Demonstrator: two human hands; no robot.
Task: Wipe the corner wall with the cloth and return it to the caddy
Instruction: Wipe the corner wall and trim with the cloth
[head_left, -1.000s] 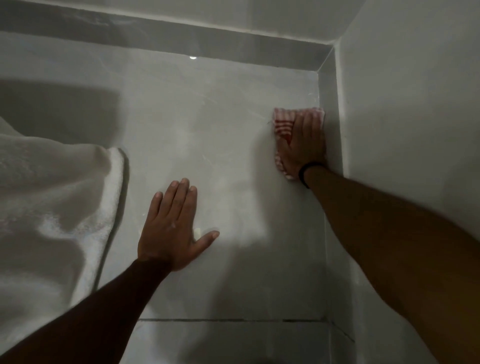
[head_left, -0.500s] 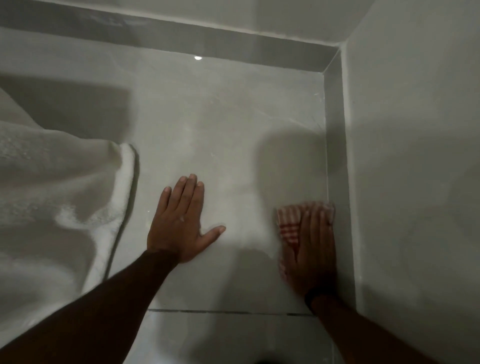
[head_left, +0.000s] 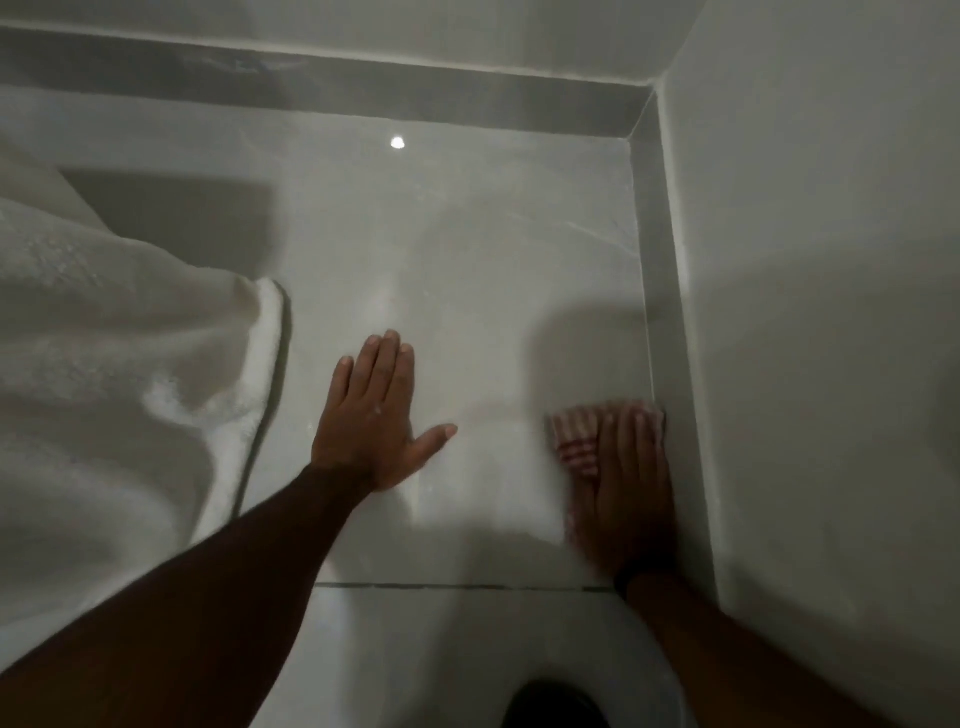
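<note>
A red-and-white striped cloth (head_left: 574, 435) lies pressed flat against the grey tiled wall (head_left: 467, 249), right beside the corner strip (head_left: 655, 291). My right hand (head_left: 631, 483) covers most of the cloth with flat fingers and looks motion-blurred. My left hand (head_left: 376, 421) rests open and flat on the same wall, to the left of the cloth, holding nothing. The caddy is not in view.
A white towel (head_left: 114, 395) hangs at the left against the wall. A plain side wall (head_left: 831, 312) closes the right. A white rounded fixture with a dark opening (head_left: 556, 701) sits at the bottom. A grout line (head_left: 457, 586) runs below the hands.
My right hand slid the cloth down the corner from high on the wall to low near the grout line. My left hand stayed planted on the wall.
</note>
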